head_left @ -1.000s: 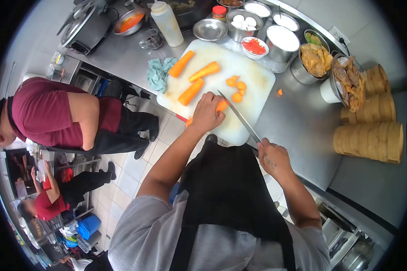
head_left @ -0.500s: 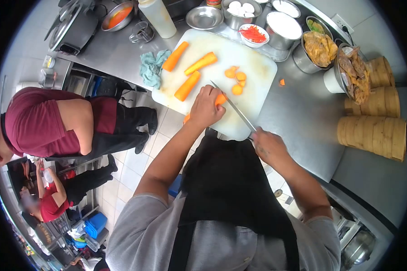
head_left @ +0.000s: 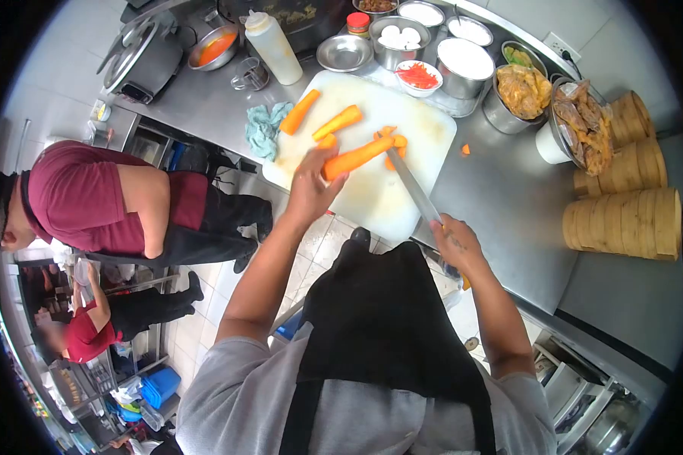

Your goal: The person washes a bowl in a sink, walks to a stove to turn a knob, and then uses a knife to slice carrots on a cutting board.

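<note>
A peeled carrot (head_left: 360, 157) lies in my left hand (head_left: 310, 188), thumb on its near side, its far end pointing right over the white cutting board (head_left: 425, 178). My right hand (head_left: 458, 244) is closed around the handle of a knife (head_left: 416, 184). The blade slants up and left, its tip beside the cut carrot pieces (head_left: 400, 142) at the carrot's far end. Those pieces are partly hidden by the carrot and blade. Two more peeled carrots, one (head_left: 300, 111) at the left and one (head_left: 337, 122) nearer the middle, rest on the board. Another carrot (head_left: 327, 142) shows partly behind my left fingers.
A teal cloth (head_left: 264, 130) touches the board's left edge. Behind stand a squeeze bottle (head_left: 273, 49), a metal plate (head_left: 345, 53), a bowl of red strips (head_left: 418, 76) and a pot of eggs (head_left: 399, 42). Bamboo steamers (head_left: 622, 224) sit right. A co-worker (head_left: 91, 201) stands left.
My left hand has moved left and lifted the carrot, which now points right across the board. The knife has shifted, its tip now by the cut pieces. The view has shifted slightly.
</note>
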`<state>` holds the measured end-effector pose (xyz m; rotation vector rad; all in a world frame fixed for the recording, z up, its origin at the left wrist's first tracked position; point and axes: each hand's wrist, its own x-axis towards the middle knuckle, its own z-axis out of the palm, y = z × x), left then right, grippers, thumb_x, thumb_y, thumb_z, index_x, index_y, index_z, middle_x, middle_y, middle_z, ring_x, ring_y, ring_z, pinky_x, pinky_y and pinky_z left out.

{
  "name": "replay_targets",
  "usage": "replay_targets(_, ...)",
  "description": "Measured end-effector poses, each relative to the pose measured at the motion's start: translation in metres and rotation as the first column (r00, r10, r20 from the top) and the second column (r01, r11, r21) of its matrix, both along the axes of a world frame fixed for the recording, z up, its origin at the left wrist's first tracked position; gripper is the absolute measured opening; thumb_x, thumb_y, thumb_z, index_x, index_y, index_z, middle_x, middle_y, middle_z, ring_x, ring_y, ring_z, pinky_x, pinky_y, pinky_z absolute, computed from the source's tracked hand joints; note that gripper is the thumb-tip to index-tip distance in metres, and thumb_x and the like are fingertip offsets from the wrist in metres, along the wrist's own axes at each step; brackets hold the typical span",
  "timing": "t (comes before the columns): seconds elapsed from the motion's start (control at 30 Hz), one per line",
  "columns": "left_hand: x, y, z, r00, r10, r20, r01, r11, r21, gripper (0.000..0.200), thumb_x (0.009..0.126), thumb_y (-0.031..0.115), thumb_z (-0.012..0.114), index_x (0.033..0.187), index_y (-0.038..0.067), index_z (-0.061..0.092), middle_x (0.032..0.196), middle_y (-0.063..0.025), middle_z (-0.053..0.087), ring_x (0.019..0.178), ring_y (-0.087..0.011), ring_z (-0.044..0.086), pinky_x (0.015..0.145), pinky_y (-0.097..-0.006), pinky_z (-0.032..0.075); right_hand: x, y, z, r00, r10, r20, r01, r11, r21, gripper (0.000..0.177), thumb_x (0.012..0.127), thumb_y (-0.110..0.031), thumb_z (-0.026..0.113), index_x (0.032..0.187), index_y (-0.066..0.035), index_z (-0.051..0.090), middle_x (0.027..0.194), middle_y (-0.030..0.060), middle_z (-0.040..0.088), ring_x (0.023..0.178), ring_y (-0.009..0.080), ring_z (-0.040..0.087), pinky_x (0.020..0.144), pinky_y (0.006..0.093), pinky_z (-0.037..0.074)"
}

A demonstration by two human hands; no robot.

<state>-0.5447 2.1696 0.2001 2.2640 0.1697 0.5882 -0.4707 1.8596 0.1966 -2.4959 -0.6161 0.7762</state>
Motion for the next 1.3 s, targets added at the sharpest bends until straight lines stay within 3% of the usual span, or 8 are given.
replay_targets(0.07,-0.024,0.005,-0.060,0.997,0.014,-0.075,-0.008,0.997,0.076,0.046,0.078,0.004,0.078,0.121,-0.001,0.062,0.114,-0.0176,0.062,0.109,-0.0318,0.062,0.093,-0.0377,0.049,-0.004,-0.002,0.007,0.998,-0.021,0.056,0.021,1.000,0.001,0.033,0.100,-0.031,0.046,0.094,-0.001,0.059,0.082,0.0241,0.066,0.084,0.0456,0.063,0.076,0.0521,0.048)
replay_targets(0.33,-0.044,-0.010,-0.067,0.994,0.079,-0.078,-0.080,0.997,-0.003,0.046,0.077,-0.001,0.075,0.121,0.001,0.062,0.113,-0.0182,0.060,0.106,-0.0338,0.061,0.091,-0.0361,0.049,-0.024,-0.002,0.031,0.959,0.194,0.206,-0.167,0.976,-0.140,0.027,0.099,-0.024,0.050,0.087,-0.001,0.057,0.071,0.0222,0.066,0.067,0.0415,0.065,0.067,0.0512,0.051)
replay_targets(0.53,-0.044,-0.006,-0.067,0.994,0.043,-0.099,-0.044,0.999,-0.011,0.045,0.077,-0.003,0.074,0.121,0.000,0.062,0.113,-0.0179,0.060,0.105,-0.0334,0.061,0.092,-0.0357,0.049,-0.026,0.005,0.047,0.943,0.255,0.215,-0.215,0.958,-0.192,0.025,0.099,-0.020,0.048,0.089,0.000,0.058,0.074,0.0217,0.067,0.069,0.0401,0.067,0.069,0.0499,0.053)
replay_targets(0.73,-0.045,-0.006,-0.070,0.995,0.026,-0.098,-0.028,0.999,-0.020,0.044,0.079,-0.001,0.072,0.121,-0.004,0.060,0.117,-0.0196,0.057,0.108,-0.0359,0.059,0.093,-0.0378,0.049,-0.008,0.039,-0.012,0.961,0.220,0.170,-0.200,0.971,-0.128,0.028,0.099,-0.023,0.047,0.093,0.002,0.059,0.081,0.0239,0.068,0.079,0.0407,0.067,0.076,0.0513,0.052)
replay_targets(0.97,-0.031,-0.008,-0.082,0.948,0.315,-0.051,-0.302,0.937,0.177,0.055,0.080,0.004,0.072,0.132,-0.003,0.052,0.127,-0.0218,0.052,0.119,-0.0400,0.050,0.100,-0.0451,0.042,0.009,0.016,0.019,0.958,0.213,0.190,-0.171,0.961,-0.217,0.029,0.096,-0.028,0.054,0.097,0.001,0.057,0.081,0.0237,0.067,0.081,0.0409,0.067,0.076,0.0499,0.051)
replay_targets(1.03,-0.021,-0.016,-0.062,0.934,0.353,-0.051,-0.335,0.917,0.218,0.060,0.081,0.008,0.073,0.135,-0.002,0.049,0.131,-0.0220,0.050,0.124,-0.0413,0.046,0.104,-0.0498,0.038,0.012,0.011,0.034,0.916,0.181,0.358,-0.104,0.969,-0.224,0.027,0.089,-0.027,0.065,0.098,-0.003,0.055,0.079,0.0188,0.066,0.079,0.0363,0.067,0.073,0.0461,0.051)
replay_targets(1.17,0.000,-0.070,-0.016,0.992,-0.072,-0.102,0.106,0.916,0.388,0.056,0.094,0.040,0.056,0.144,0.017,0.048,0.155,-0.0218,0.030,0.142,-0.0411,0.027,0.109,-0.0717,0.011,0.013,0.000,0.047,0.825,0.150,0.545,-0.080,0.985,-0.151,0.034,0.080,-0.023,0.074,0.099,-0.005,0.052,0.080,0.0138,0.064,0.077,0.0319,0.066,0.070,0.0424,0.051)
replay_targets(1.3,0.032,-0.097,-0.039,0.951,-0.203,-0.232,0.271,0.909,0.317,0.054,0.096,0.044,0.051,0.146,0.025,0.046,0.161,-0.0162,0.019,0.149,-0.0398,0.014,0.108,-0.0750,0.003,0.010,-0.015,0.052,0.778,0.133,0.614,-0.062,0.989,-0.135,0.042,0.074,-0.019,0.079,0.104,-0.008,0.052,0.083,0.0119,0.063,0.076,0.0325,0.065,0.069,0.0424,0.049)
